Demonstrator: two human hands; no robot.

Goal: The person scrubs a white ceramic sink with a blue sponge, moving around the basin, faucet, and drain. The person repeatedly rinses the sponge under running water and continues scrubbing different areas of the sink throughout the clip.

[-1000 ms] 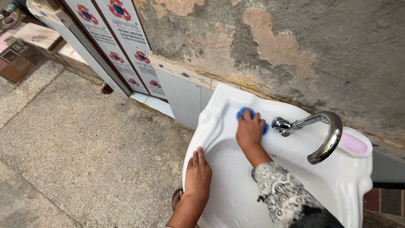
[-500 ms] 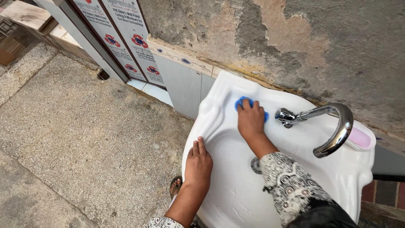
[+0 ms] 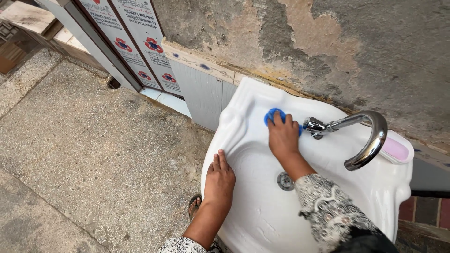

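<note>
Since prev frame: right hand (image 3: pixel 282 136) w/ blue scrubber (image 3: pixel 272 114) barely shifted, same back-left patch of basin; left hand (image 3: pixel 219 178) same spot on rim. View itself closer, wall filling more of top.

Nearest: patterned sleeve (image 3: pixel 328 211) low right, forearm running up over basin. Sandalled foot (image 3: pixel 193 206) just showing under basin's front edge, on rough concrete floor (image 3: pixel 93 168).

Left hand flat on front-left rim of white washbasin (image 3: pixel 253 225), palm down, fingers straight and together, gripping nothing — prob. bracing body while leaning in.

Mid basin: round metal drain (image 3: pixel 285 181), just beside right forearm. Basin surface wet-looking, some streaks toward front.

Farther: right hand pressed down on scrubber, fingers curled over it, closed round it; only blue edge peeking past fingertips. Scrubber touching basin's back-left shelf, close to wall corner, just left of tap base. Hand on top rather than pinching — likely for pressure on surface.

Chrome tap (image 3: pixel 361 136) arching right then down, spout over right part of bowl, clear of hand. Pink soap bar (image 3: pixel 396 150) in back-right recess, behind spout, well apart from scrubber.

Farthest: stained, patchy wall (image 3: pixel 290 42) behind basin; grey panel (image 3: pixel 201 93) below wall ledge; printed signboards (image 3: pixel 136 42) leaning top left.
</note>
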